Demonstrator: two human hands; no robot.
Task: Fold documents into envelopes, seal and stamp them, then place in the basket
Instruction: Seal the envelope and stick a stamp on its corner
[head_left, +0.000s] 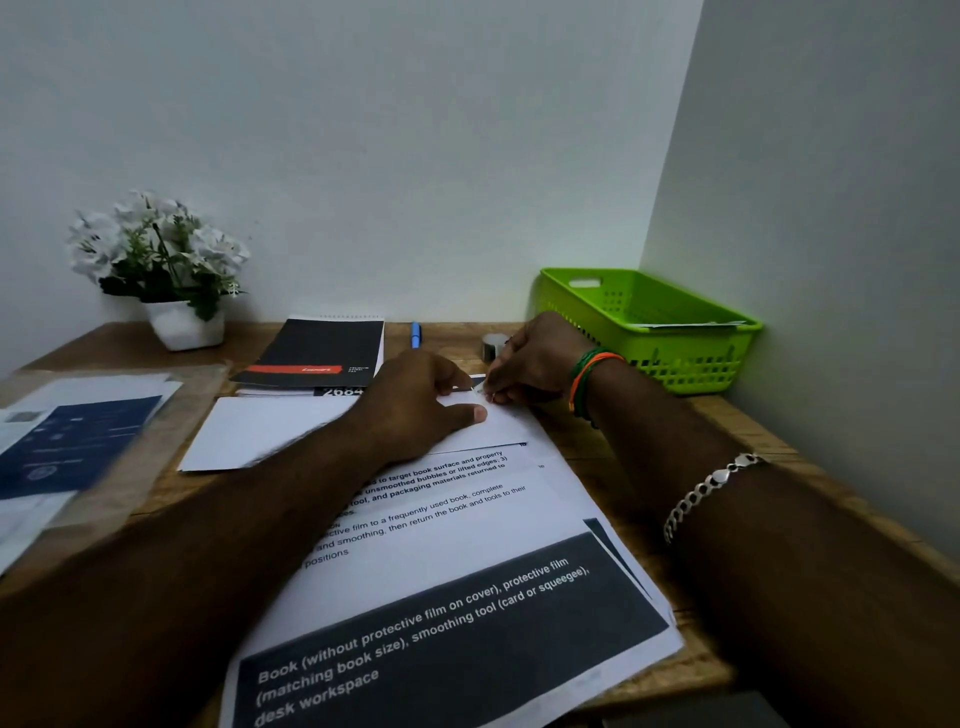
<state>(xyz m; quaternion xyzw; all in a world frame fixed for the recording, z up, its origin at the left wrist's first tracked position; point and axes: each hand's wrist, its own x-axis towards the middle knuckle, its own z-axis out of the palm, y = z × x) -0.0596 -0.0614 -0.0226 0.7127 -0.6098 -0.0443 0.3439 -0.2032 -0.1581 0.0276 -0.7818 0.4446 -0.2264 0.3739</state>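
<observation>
A white envelope (270, 434) lies flat on the wooden desk, over printed documents (457, 597). My left hand (421, 400) rests on the envelope's right part, thumb stretched along its lower edge and fingers curled at its top right corner. My right hand (530, 364) meets it there and pinches something small and white at that corner; I cannot tell what it is. A green basket (691, 358) stands at the back right against the wall, with paper inside.
A black notepad (317, 353) and a blue pen (416, 335) lie behind the envelope. A tape roll (492, 345) sits behind my right hand. A white flower pot (182, 325) stands back left. More papers (67, 447) lie on the left.
</observation>
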